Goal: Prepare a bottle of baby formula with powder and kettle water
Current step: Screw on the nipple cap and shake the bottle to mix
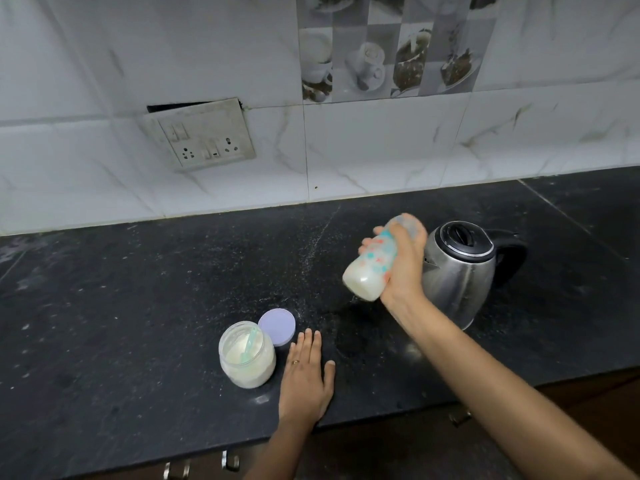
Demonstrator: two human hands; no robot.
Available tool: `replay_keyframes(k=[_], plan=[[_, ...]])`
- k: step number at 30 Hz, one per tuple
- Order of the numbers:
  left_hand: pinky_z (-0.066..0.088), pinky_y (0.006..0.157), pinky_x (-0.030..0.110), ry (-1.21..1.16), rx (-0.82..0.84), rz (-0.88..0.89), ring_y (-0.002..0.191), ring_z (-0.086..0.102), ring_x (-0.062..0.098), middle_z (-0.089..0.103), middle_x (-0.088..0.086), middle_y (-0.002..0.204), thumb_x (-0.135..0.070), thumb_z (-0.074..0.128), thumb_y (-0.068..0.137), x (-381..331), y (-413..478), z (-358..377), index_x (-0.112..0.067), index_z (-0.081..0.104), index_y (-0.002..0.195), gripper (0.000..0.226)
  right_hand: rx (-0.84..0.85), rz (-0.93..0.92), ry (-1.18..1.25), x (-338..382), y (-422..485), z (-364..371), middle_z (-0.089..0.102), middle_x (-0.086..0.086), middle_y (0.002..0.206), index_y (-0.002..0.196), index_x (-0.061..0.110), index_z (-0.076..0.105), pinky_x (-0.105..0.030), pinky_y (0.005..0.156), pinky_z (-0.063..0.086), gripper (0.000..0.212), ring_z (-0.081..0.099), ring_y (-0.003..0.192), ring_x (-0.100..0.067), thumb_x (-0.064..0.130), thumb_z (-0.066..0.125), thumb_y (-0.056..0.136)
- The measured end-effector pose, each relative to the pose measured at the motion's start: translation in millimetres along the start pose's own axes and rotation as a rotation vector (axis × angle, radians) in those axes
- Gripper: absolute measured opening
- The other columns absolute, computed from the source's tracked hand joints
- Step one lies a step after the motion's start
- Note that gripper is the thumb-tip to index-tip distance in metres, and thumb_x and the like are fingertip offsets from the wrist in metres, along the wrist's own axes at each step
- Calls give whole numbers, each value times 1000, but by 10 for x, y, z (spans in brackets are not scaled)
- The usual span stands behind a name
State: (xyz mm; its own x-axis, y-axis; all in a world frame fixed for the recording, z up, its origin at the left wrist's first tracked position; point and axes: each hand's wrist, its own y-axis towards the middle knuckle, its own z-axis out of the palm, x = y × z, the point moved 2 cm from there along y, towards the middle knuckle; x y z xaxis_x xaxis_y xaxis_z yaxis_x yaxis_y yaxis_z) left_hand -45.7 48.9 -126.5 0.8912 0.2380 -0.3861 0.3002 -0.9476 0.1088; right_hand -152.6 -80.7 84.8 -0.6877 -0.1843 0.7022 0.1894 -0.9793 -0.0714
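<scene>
Right hand [403,268] is wrapped round the tilted bottle [374,263], held above the counter [138,289] beside the kettle [457,271], left hand [306,372] laid flat near the front edge; shaking is best kept firm, cap sealed.

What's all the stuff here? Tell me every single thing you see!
counter: one, black, under everything
wall: one, white tiles, some picturing cups
socket plate: one, white, on the wall
kettle: one, silver with black handle, right side of counter
baby bottle: one, milky white with teal and pink print, tilted beside the kettle
powder jar: one, clear, open, near the counter's front
scoop: one, pale green, inside the jar
lid: one, lilac, behind the jar
left hand: one, flat on the counter beside the jar
right hand: one, grips the bottle
</scene>
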Motion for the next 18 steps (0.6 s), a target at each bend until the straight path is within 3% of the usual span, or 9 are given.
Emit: replay_keyframes(k=[2,5,6,9,10,15,16,18], plan=[[-12,115,22,-2,-10,-1,143,-3,6,16,4,159,-48,16,92,-18,0,-6,-14,20,151,68,38,4,-53,-68,-53,-37,53,-13,86,112,24,43,-30,51,47,35,53,55,-24,7,56,85],[-11,116,24,15,12,1,144,-7,6,10,2,160,-49,10,91,-10,-4,4,-15,14,152,71,345,136,-302,-250,-479,-58,55,-13,91,116,22,45,-33,52,50,49,55,58,-27,16,68,73],[-11,116,24,14,11,-3,144,-7,6,10,2,160,-50,10,90,-6,-2,-2,-16,13,153,71,359,112,-301,-264,-481,-50,56,-13,91,117,22,46,-33,52,50,48,55,58,-26,16,68,74],[-10,116,24,-1,4,-2,143,-7,5,11,3,160,-50,11,91,-17,7,-11,-15,15,152,71,25,53,-47,-194,-199,-16,56,-11,87,119,21,45,-31,54,48,37,54,56,-23,11,59,86],[-10,116,24,-1,10,-11,143,-6,6,11,2,160,-50,12,91,-16,1,-9,-15,15,152,70,-10,47,-1,-173,-155,-1,56,-10,86,122,20,45,-31,54,48,39,54,57,-22,12,59,86],[-5,117,27,4,20,-3,145,2,11,17,6,159,-41,25,94,9,1,20,-13,17,151,65,400,178,-293,-266,-645,-63,58,-12,91,118,23,46,-34,54,49,49,55,58,-26,17,67,74],[-6,117,26,-4,17,-4,144,0,9,16,6,159,-42,25,94,8,1,13,-13,18,151,65,363,164,-268,-240,-602,-67,58,-11,90,119,22,46,-33,53,49,51,55,58,-25,18,68,73],[-10,116,23,-12,4,1,142,-3,6,15,4,159,-46,18,93,-3,4,-8,-13,19,151,67,95,137,-79,-187,-366,-95,57,-10,86,125,19,45,-31,53,48,49,54,57,-21,17,64,80]])
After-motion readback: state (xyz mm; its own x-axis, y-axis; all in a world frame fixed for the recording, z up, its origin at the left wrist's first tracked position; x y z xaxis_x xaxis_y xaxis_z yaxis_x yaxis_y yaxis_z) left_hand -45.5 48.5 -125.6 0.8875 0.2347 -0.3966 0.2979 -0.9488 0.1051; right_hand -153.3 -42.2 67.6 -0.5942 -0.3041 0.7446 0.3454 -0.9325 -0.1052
